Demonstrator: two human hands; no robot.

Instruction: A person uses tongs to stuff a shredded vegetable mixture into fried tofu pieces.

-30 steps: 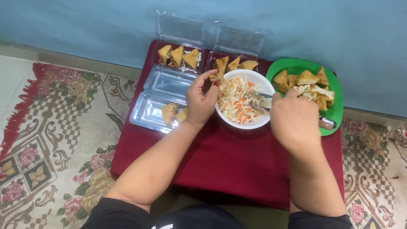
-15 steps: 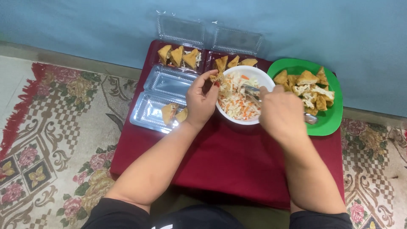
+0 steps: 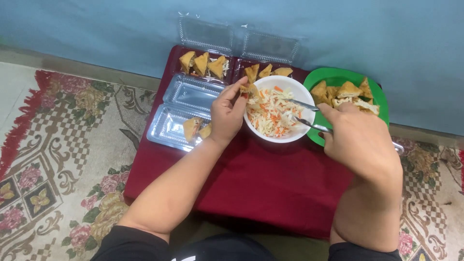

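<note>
Between the hands, over a white round bowl of shredded slaw [image 3: 275,113], the left hand [image 3: 227,113] pinches a crumbly, light fried triangle [image 3: 249,89] by its edges; the right hand [image 3: 360,140] grips metal tongs [image 3: 309,116]

Beside the glossy white bowl [image 3: 302,133] you hold shiny metal tongs [image 3: 309,116]; left of it lie clear, ribbed plastic trays [image 3: 183,104]; beneath, matt maroon cloth [image 3: 270,183], probably velvety.

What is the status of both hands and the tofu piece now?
Left hand pinches tofu piece over white bowl. Right hand holds metal tongs in slaw. Nothing blocking.
</note>
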